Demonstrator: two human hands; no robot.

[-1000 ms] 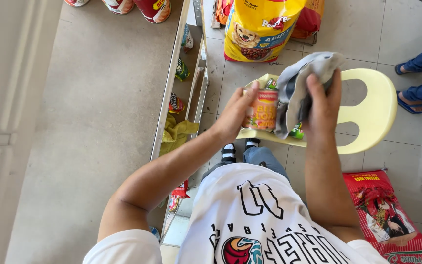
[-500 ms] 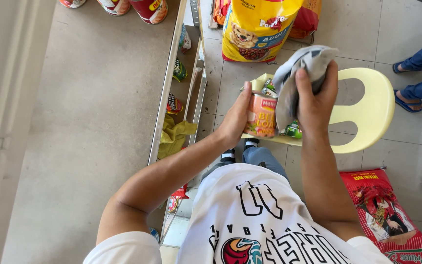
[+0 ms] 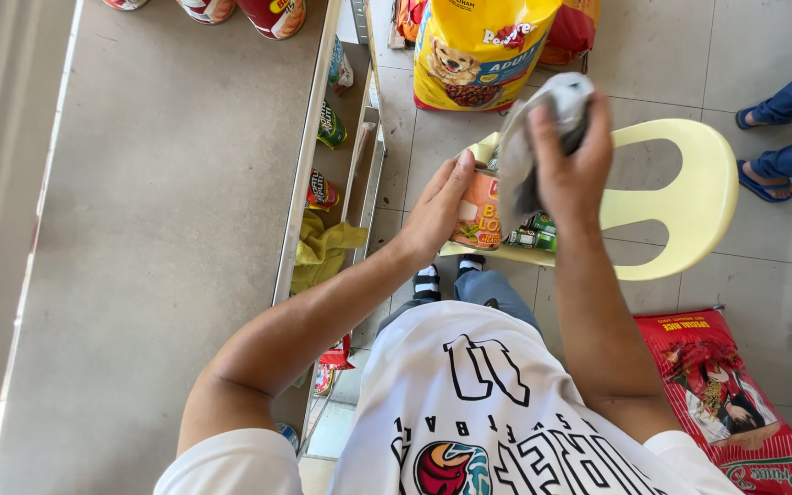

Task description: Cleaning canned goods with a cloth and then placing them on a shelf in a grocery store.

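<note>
**Wiping a can with a cloth**

The left hand (image 3: pixel 437 215) grips a can (image 3: pixel 478 211) by its side, fingers wrapped round it, above a yellow chair (image 3: pixel 689 197). The right hand (image 3: pixel 570 170) — at the can's 2 o'clock — clutches a grey cloth (image 3: pixel 543 124). Likely mid-wipe; next, the cloth must press onto the can.

A pale yellow plastic chair (image 3: pixel 689 197) stands on the tiled floor (image 3: pixel 689 55) and carries small green tins (image 3: pixel 532 231) on its seat. At twelve o'clock from the chair, a yellow pet food bag (image 3: pixel 478 55) rests on the tiles. At five o'clock lies a red rice sack (image 3: pixel 735 394). At nine o'clock, the grey shelf top (image 3: pixel 167 211) carries red cans (image 3: pixel 272 14) at its far edge.
</note>
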